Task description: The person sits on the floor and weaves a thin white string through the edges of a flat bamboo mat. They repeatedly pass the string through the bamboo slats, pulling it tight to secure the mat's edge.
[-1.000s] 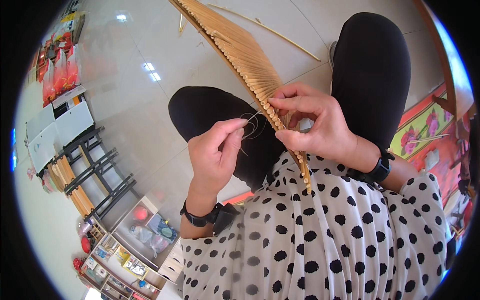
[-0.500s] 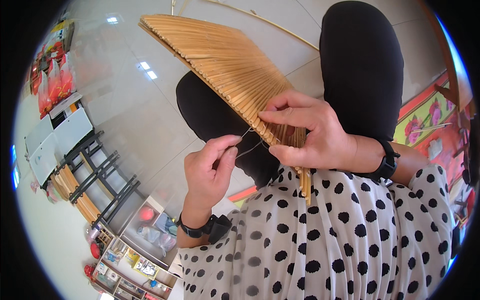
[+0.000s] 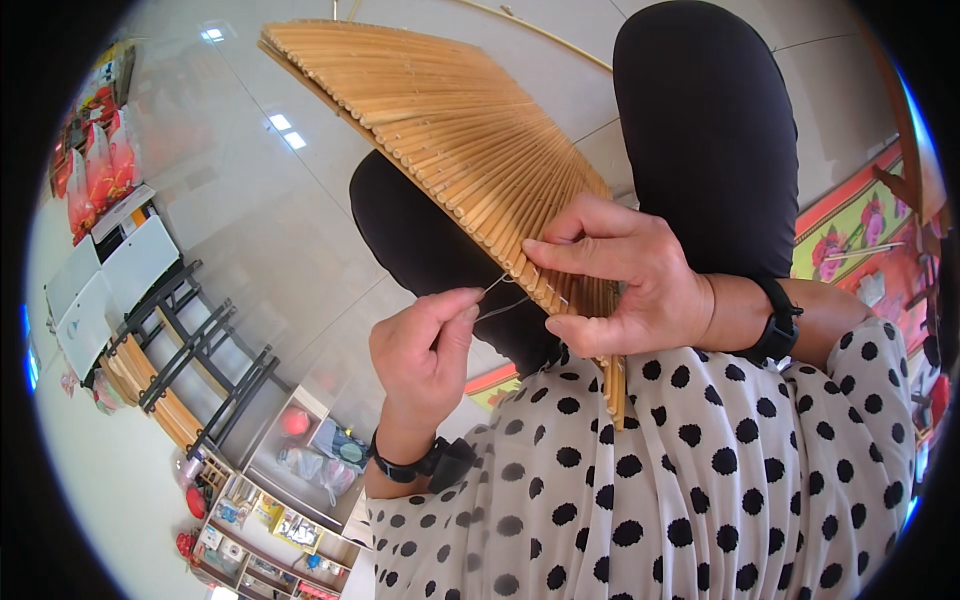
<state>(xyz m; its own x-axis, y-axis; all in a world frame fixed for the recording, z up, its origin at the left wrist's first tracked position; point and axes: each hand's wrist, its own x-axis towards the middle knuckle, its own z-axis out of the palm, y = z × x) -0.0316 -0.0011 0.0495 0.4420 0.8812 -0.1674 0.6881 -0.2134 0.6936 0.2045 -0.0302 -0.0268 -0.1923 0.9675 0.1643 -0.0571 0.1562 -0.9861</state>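
Note:
A fan-shaped mat of thin tan reed sticks [image 3: 440, 130] slants from the far left down to my lap, its stick ends lined up along the near-left edge. My right hand [image 3: 640, 275] grips the mat near its lower end, with index finger and thumb apart along the edge. My left hand [image 3: 425, 345], left of that edge, pinches a thin grey thread [image 3: 508, 308] between thumb and index finger. One strand runs straight from the fingertips to the stick ends, while another part hangs in a loose loop. Whether a needle is in the pinch I cannot tell.
My knees in black trousers [image 3: 705, 130] flank the mat. A long thin stick [image 3: 540, 35] lies on the tiled floor ahead. Folding tables with black frames [image 3: 190, 350], red bags [image 3: 105, 165] and a shelf unit [image 3: 260, 530] stand at the left. A flowered mat [image 3: 850, 240] lies at right.
The mat's far end has shifted slightly left in the picture, along with the surroundings. My left fingertips sit a little lower, still pinching the thread; my right hand keeps its grip.

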